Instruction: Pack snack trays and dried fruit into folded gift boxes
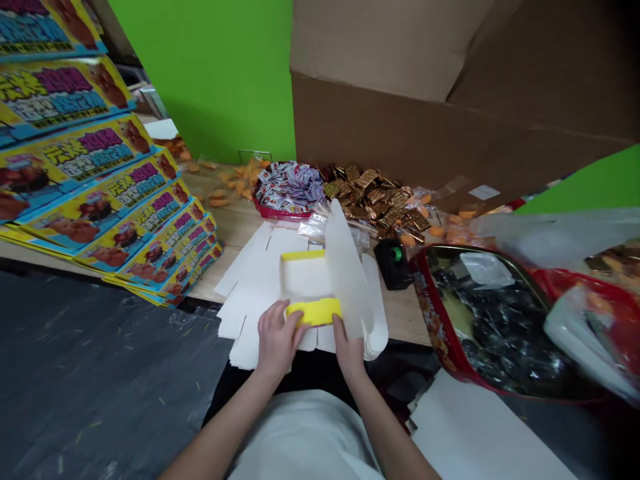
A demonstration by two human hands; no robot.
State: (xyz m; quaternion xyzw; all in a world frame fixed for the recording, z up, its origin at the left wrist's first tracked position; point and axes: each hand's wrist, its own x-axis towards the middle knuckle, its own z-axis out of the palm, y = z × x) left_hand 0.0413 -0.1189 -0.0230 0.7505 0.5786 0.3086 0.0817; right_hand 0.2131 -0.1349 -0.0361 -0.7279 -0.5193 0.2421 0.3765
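Note:
A partly folded cardboard box (306, 277) lies in front of me, white inside, with yellow on its front and back walls. Its tall white lid flap (346, 273) stands up on the right side. My left hand (276, 333) grips the near left corner, thumb against the yellow front panel (314, 311). At the near right corner, my right hand (349, 343) pinches the same panel, partly behind the lid flap. Beneath the box, flat white carton blanks (245, 300) are stacked on the wooden table (235, 227).
Printed boxes (90, 153) pile up at left. Behind lie a red tray of sachets (290, 187), gold-wrapped pieces (377, 197) and orange packets (240, 179). A black tape dispenser (393, 263) sits at right, beside a red-rimmed tin (450, 347) of dark packets. Brown cardboard (370, 113) stands behind.

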